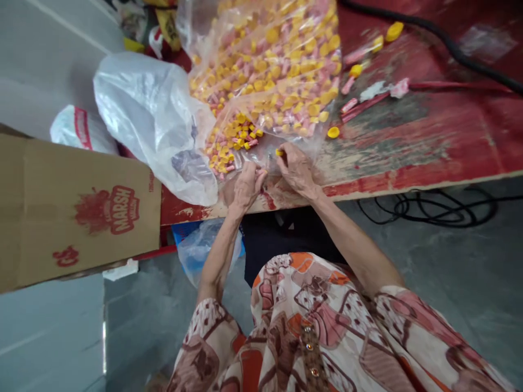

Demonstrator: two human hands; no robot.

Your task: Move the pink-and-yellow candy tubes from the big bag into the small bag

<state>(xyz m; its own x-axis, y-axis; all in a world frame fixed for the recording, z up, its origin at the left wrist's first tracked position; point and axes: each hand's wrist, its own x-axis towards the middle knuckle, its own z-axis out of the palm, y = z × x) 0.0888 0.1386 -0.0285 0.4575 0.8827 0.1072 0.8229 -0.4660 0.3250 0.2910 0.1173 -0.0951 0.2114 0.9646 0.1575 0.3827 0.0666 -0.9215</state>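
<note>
My left hand (245,188) is at the table's front edge, its fingers closed on a small pink piece (261,172). Just to its right, my right hand (297,170) pinches a small yellow cap (279,153) between thumb and fingertips. The two hands are a little apart. Beyond them lies a large clear plastic bag (269,71) full of yellow-and-pink pieces. Near my left hand, a pile of loose yellow and pink pieces (232,139) shows at the bag's lower left.
A white plastic bag (151,114) slumps left of the pile, beside a cardboard box (81,207). On the worn red table (449,136) are stray pieces, including a yellow cap (333,132), and a black cable (441,38). More cable (425,209) coils on the floor.
</note>
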